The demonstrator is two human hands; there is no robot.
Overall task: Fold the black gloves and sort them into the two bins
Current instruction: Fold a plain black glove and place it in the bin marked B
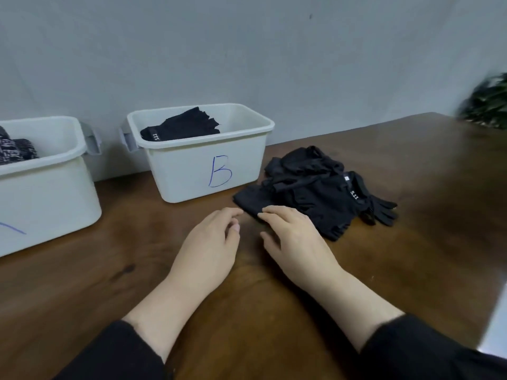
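Both hands lie low over the brown surface (301, 311), palms down. The left hand (208, 242) has its fingers (227, 213) loosely curled and close together, holding nothing; their tips stop just short of the gloves (315, 187). The right hand (296, 237) has its fingers (277, 211) gently spread and nearly straight, the tips resting on the near edge of the gloves, with no pinch to be seen.

The gloves form a black heap just beyond and to the right of the right fingers, with one glove's digits splayed at the heap's far right. Beyond the left fingers stands bin B (197, 171), white, with a folded glove (181, 127) inside; the heap touches or nearly touches its right corner. Well left of both hands stands a second bin (55, 193), holding patterned dark fabric (16, 149).
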